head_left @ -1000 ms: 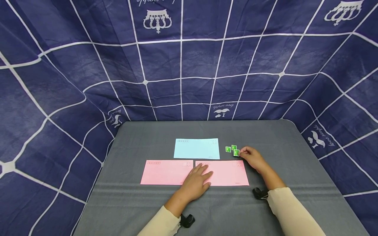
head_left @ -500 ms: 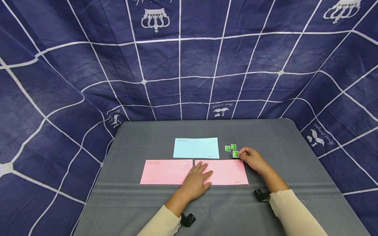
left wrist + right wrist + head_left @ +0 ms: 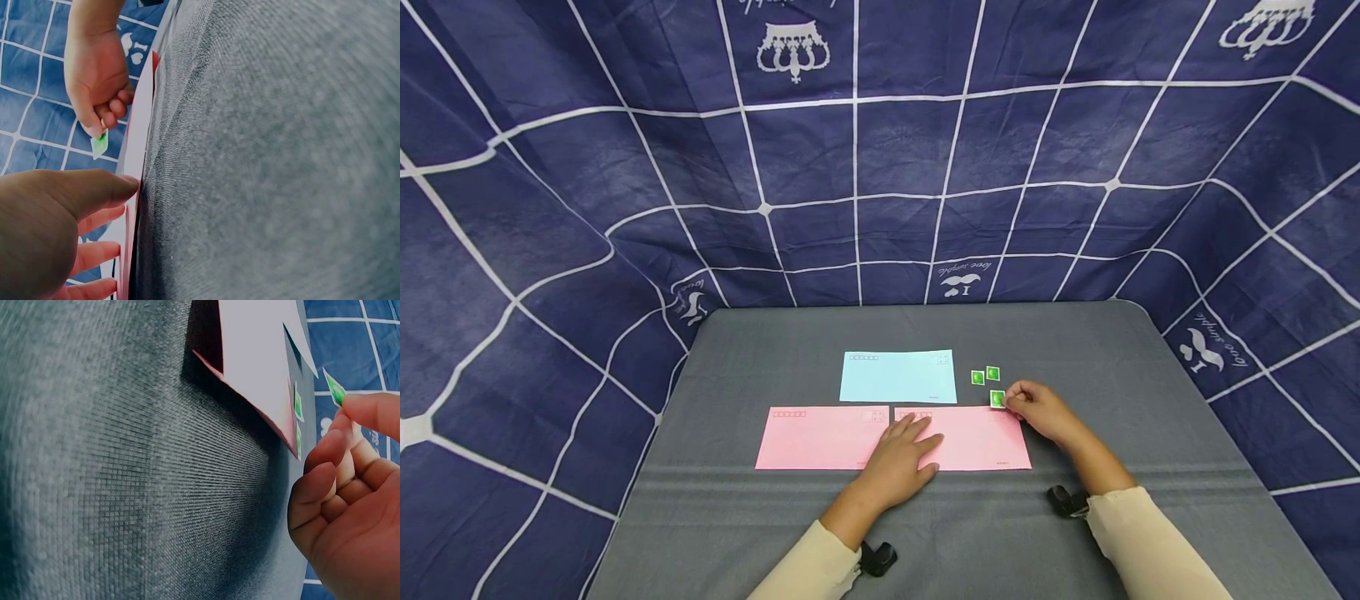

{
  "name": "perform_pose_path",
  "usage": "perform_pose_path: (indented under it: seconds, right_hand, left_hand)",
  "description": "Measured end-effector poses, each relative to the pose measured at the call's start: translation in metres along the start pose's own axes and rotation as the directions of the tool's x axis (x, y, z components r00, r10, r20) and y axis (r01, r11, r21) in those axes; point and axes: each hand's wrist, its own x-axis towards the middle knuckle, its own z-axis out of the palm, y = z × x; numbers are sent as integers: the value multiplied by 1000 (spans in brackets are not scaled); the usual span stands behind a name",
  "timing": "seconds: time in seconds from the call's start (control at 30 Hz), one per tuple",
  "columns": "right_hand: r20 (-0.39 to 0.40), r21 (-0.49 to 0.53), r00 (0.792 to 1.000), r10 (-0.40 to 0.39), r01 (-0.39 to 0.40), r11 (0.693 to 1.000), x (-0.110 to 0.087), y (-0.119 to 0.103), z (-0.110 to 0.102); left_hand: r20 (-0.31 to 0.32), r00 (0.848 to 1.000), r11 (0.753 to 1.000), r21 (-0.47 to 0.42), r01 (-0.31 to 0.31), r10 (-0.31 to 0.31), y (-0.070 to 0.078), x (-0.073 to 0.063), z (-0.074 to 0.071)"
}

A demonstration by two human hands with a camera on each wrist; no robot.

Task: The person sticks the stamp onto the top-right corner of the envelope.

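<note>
Between thumb and finger my right hand [image 3: 1040,410] pinches a green stamp [image 3: 997,399] with a white edge, held up above the far right corner of the right pink envelope [image 3: 977,442]. The right wrist view shows this stamp [image 3: 335,389] raised off the table. My left hand [image 3: 896,464] rests with spread fingers on the left part of that same envelope. Two more green stamps lie on the table past it, one nearer the blue envelope [image 3: 898,377], the other stamp [image 3: 992,373] slightly farther back. Part of the right pink envelope is hidden under my left hand.
Left of my left hand lies another pink envelope [image 3: 822,438], close beside the right one. The grey cloth-covered table [image 3: 722,517] ends at the back against a dark blue curtain [image 3: 820,242] with white lines, which also hangs on both sides.
My right hand has drawn slightly nearer with the pinched stamp, away from the two lying stamps and toward the right pink envelope's far corner. My left hand stays in place.
</note>
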Motion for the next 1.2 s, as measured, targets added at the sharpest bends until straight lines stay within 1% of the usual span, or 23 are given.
perform_pose_path:
  seconds: [0.2, 0.23, 0.47, 0.7, 1.0, 1.2]
  right_hand:
    - [5, -38, 999, 35, -34, 999, 0, -1, 1]
    - [4, -44, 999, 37, -37, 998, 2, 4, 1]
    - [13, -116, 998, 64, -62, 991, 0, 3, 3]
    - [28, -155, 999, 45, -40, 987, 0, 4, 5]
    - [49, -158, 997, 65, -56, 986, 0, 6, 6]
    - [55, -192, 998, 27, -16, 981, -2, 7, 8]
  left_hand:
    - [1, 1000, 1000, -13, 1, -1, 0, 0, -1]
    - [1, 1000, 1000, -13, 1, -1, 1, -1, -1]
    - [24, 1000, 1000, -12, 7, -7, 0, -1, -1]
    - [39, 999, 1000, -2, 2, -2, -1, 0, -2]
    - [44, 999, 1000, 0, -1, 1, -1, 0, -4]
    - [42, 999, 1000, 1, -2, 2, -2, 0, -3]
